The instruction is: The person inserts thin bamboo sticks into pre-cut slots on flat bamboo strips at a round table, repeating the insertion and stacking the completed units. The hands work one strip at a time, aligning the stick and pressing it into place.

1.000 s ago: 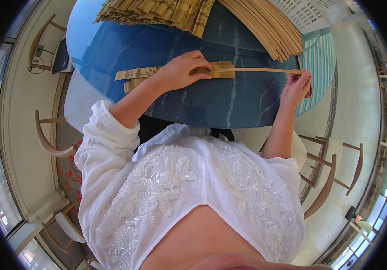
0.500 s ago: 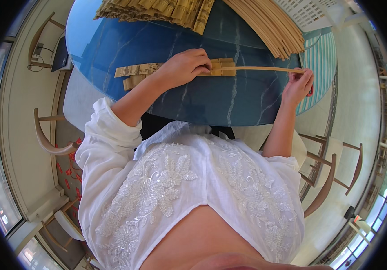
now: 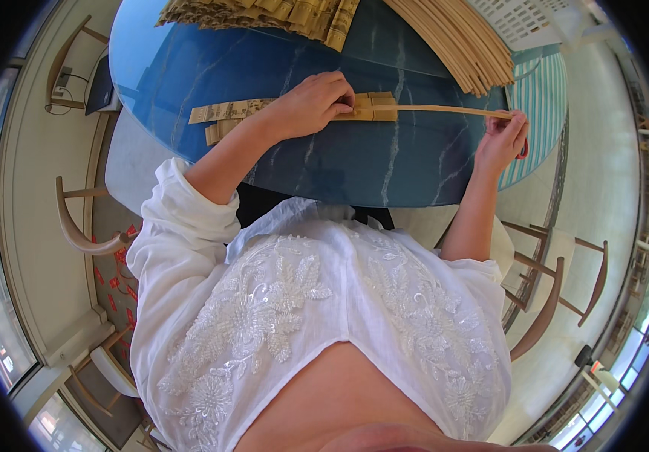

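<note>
A thin tan strip [image 3: 437, 109] stretches across the dark blue table between my two hands. My right hand [image 3: 502, 139] pinches its right end near the table's right edge, with a bit of something red [image 3: 523, 149] showing beside the palm. My left hand [image 3: 308, 104] rests over a short stack of flat yellowish bamboo slats [image 3: 383, 107], fingers closed at the strip's left part; what lies under the fingertips is hidden. From under my left wrist sticks out a slat with dark markings [image 3: 223, 112], and below it another slat end [image 3: 214, 134].
A heap of yellow-brown bamboo pieces [image 3: 264, 13] lies at the table's far side. Right of it sits a bundle of long thin strips [image 3: 460, 45], beside a white perforated basket [image 3: 517, 26]. A striped turquoise mat [image 3: 539, 120] covers the right edge. Wooden chairs [image 3: 83, 218] stand around.
Both hands keep their hold on the strip. My left hand's fingers have shifted slightly up and curled a little more. The slats have barely moved.
</note>
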Demonstrator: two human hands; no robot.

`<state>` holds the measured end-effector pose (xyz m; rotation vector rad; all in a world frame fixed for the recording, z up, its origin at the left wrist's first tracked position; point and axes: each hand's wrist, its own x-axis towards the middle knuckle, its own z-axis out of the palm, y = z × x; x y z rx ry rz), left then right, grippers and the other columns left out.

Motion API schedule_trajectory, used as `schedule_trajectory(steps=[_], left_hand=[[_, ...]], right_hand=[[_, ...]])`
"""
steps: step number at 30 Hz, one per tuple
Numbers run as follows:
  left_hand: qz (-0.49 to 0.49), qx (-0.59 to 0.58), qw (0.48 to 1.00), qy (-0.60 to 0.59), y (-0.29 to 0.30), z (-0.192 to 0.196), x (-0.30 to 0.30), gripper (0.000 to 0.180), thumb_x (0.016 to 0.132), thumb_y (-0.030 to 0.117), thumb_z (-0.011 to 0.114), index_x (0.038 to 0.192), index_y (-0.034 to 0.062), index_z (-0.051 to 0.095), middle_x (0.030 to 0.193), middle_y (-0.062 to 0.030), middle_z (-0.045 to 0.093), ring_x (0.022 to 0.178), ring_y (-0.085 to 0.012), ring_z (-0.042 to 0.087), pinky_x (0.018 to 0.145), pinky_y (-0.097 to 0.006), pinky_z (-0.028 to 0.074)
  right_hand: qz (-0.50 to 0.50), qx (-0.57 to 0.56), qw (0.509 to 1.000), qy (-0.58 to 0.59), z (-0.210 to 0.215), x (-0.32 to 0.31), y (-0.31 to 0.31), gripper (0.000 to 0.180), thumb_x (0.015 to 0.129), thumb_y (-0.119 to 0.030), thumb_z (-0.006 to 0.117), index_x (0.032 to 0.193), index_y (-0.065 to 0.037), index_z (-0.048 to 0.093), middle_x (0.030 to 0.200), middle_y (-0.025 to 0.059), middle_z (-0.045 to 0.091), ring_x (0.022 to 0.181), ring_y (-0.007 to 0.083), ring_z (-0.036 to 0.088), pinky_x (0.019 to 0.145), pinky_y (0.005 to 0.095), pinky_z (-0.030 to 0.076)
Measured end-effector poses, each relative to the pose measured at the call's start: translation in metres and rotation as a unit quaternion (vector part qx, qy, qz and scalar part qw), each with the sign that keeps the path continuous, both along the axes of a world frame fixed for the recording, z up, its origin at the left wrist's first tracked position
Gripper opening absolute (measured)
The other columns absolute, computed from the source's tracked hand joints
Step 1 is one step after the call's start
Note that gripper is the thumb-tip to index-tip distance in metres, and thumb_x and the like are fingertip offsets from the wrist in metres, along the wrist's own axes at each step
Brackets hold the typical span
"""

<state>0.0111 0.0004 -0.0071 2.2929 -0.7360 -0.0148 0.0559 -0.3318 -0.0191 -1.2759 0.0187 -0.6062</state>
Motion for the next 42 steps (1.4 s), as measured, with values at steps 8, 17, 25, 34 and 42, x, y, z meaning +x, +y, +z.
schedule_trajectory(steps=[8,17,25,34,42], left_hand=[[0.011,-0.016,0.999,-0.05,-0.003,0.003,0.002,0.007,0.092,0.01,0.06,0.094,0.0046,0.056,0.097,-0.0086,0.053,0.1,-0.0268,0.053,0.092,-0.038,0.04],[0.046,-0.022,0.998,-0.037,-0.011,0.008,0.004,0.007,0.092,0.009,0.058,0.095,0.0055,0.054,0.1,-0.0078,0.054,0.096,-0.0271,0.055,0.091,-0.036,0.041],[0.106,-0.089,0.984,-0.111,-0.021,0.002,-0.004,0.011,0.091,0.009,0.061,0.101,0.0057,0.058,0.099,-0.0084,0.058,0.089,-0.0262,0.06,0.083,-0.036,0.046],[0.106,-0.04,0.985,-0.133,-0.001,-0.001,-0.001,0.017,0.085,0.019,0.07,0.076,0.0065,0.064,0.074,-0.0038,0.06,0.073,-0.0226,0.057,0.07,-0.034,0.04],[0.1,-0.046,0.973,-0.202,-0.006,-0.002,0.001,0.012,0.084,0.012,0.071,0.078,0.0055,0.063,0.072,-0.0046,0.058,0.068,-0.0228,0.054,0.069,-0.033,0.04]], right_hand=[[0.042,0.015,0.999,-0.026,-0.002,0.001,-0.004,0.026,0.105,-0.031,0.045,0.092,-0.008,0.048,0.07,0.006,0.051,0.058,0.0125,0.039,0.057,0.0289,0.034],[0.106,0.006,0.993,-0.051,-0.006,0.002,-0.003,0.022,0.104,-0.027,0.046,0.097,-0.007,0.05,0.075,0.0077,0.058,0.063,0.0133,0.048,0.059,0.0269,0.039],[0.231,-0.075,0.97,0.028,-0.005,-0.003,0.012,0.016,0.103,-0.019,0.048,0.103,-0.003,0.054,0.079,0.0094,0.062,0.071,0.0147,0.059,0.066,0.0256,0.047],[0.214,-0.024,0.976,0.029,-0.005,-0.002,0.007,0.018,0.102,-0.017,0.052,0.104,0.0,0.06,0.079,0.0084,0.063,0.07,0.0152,0.06,0.064,0.0264,0.049],[0.326,-0.249,0.903,0.127,0.001,-0.009,0.019,0.018,0.097,-0.01,0.059,0.109,0.002,0.065,0.087,0.0095,0.068,0.074,0.012,0.059,0.068,0.0235,0.048]])
